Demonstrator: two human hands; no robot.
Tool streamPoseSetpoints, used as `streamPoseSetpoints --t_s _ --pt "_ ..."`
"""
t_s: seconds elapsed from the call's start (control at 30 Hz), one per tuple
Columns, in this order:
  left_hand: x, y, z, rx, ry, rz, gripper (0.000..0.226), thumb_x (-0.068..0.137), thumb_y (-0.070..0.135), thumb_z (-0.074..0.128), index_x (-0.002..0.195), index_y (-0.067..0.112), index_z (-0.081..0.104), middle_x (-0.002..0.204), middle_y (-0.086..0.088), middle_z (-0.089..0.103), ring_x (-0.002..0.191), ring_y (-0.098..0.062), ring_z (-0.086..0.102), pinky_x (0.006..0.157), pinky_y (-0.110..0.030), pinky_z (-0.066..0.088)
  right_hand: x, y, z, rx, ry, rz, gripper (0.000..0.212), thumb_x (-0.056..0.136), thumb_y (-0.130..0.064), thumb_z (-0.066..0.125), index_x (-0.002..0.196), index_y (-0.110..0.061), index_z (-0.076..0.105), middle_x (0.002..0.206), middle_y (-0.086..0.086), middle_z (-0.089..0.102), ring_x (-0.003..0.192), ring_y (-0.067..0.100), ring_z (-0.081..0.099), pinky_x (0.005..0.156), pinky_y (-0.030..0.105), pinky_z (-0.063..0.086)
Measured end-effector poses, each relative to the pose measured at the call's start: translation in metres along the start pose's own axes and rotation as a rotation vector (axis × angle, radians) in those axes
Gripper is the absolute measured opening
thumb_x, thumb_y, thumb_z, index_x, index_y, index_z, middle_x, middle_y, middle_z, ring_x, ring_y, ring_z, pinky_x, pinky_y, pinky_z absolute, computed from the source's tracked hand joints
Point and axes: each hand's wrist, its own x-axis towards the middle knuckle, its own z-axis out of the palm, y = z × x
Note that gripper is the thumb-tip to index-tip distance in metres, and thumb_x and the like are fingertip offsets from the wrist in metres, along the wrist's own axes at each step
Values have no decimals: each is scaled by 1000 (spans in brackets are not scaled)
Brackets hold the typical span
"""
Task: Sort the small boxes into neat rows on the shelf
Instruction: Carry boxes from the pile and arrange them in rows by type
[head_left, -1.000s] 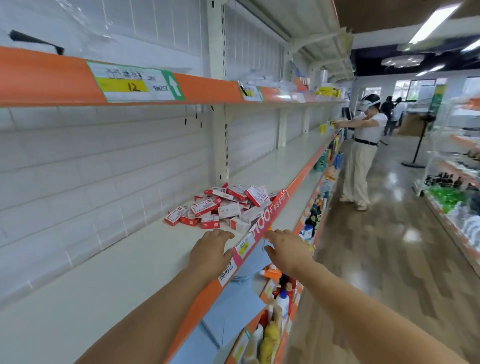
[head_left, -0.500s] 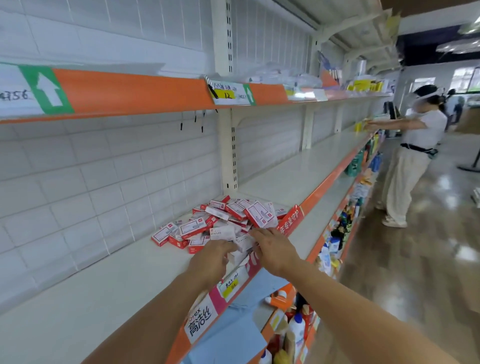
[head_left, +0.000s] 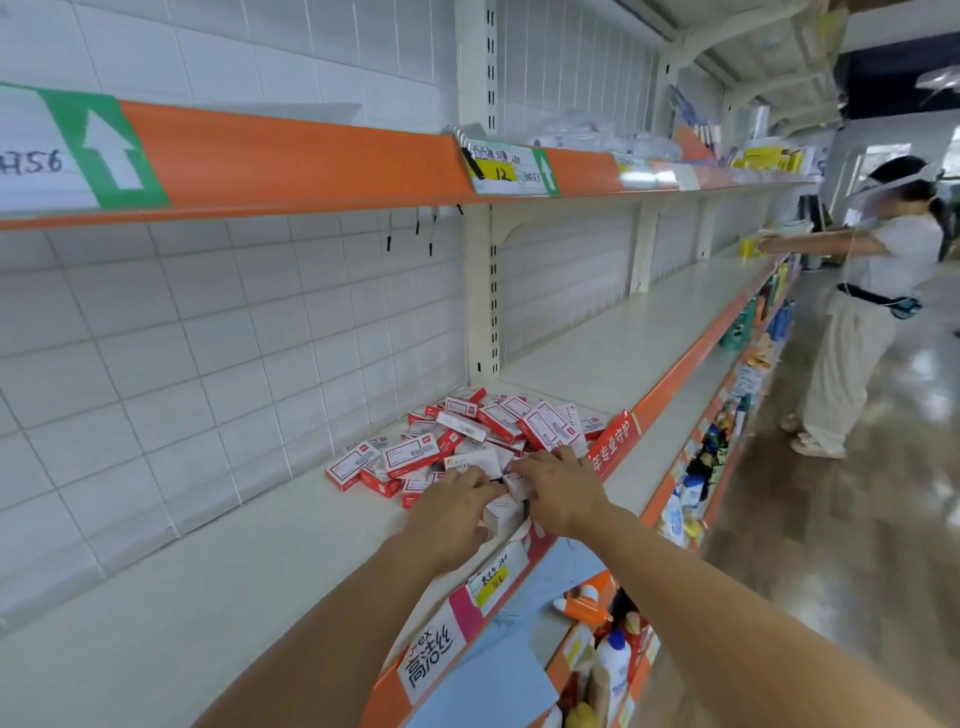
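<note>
A loose pile of small red-and-white boxes lies on the white middle shelf, near its orange front edge. Both my hands are at the near side of the pile. My left hand has its fingers bent down over a white box at the pile's edge, the thumb against that box. My right hand lies on top of the boxes with its fingers spread, touching several. The boxes under both hands are partly hidden.
An orange-edged upper shelf with price labels hangs overhead. Lower shelves at the front right carry bottles and packets. Another person stands further down the aisle on the right, reaching to the shelf. The shiny floor is open.
Both hands moved forward from the shelf's front edge onto the near side of the pile. The view has come closer to the boxes.
</note>
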Motion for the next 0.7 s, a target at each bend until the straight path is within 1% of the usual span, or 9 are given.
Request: streamPoseSetpoints --t_s 0.1,0.17,0.3,0.37,0.47,0.6,0.7 --pt "-2 0 3 59 15 11 58 90 35 59 143 30 35 135 1 38 121 -20 36 93 -30 35 -3 -2 -2 -32 12 20 52 90 -19 49 141 -25 38 141 3 41 128 26 31 103 43 30" --pt "-3 1 4 81 39 20 56 91 35 57 142 28 36 135 1 39 121 -20 36 95 -31 34 -8 -3 -2 -6 41 33 50 92 -20 49 140 -22 38 139 5 42 127 27 33 102 42 33" --pt "-3 1 4 129 78 90 48 93 32 53 138 22 39 141 3 39 126 -20 34 101 -32 30 -17 -9 0 60 121 48 46 94 -17 46 139 -17 39 134 7 45 120 26 40 96 36 40" --pt "-4 1 6 116 73 105 42 94 28 51 135 21 40 142 4 41 125 -19 35 97 -32 30 -22 -10 0 74 145 52 46 94 -16 45 139 -17 39 133 6 46 117 25 41 94 34 40" --pt "-2 2 5 80 83 99 37 94 26 50 130 20 40 135 3 46 118 -20 39 90 -31 32 -28 -12 2 79 174 61 47 93 -15 45 139 -18 39 133 5 45 115 24 43 92 33 41" --pt "-6 -4 4 154 75 120 48 95 32 51 139 24 36 137 2 42 121 -21 37 98 -32 31 -35 -14 2 58 180 57 48 92 -13 46 139 -20 39 134 5 44 116 25 42 92 34 42" --pt "-14 -9 2 167 31 32 53 93 41 52 141 26 37 138 0 40 126 -22 34 101 -35 31 -35 -20 -2 52 174 46 45 95 -15 44 140 -20 39 135 5 44 119 25 41 95 37 43"
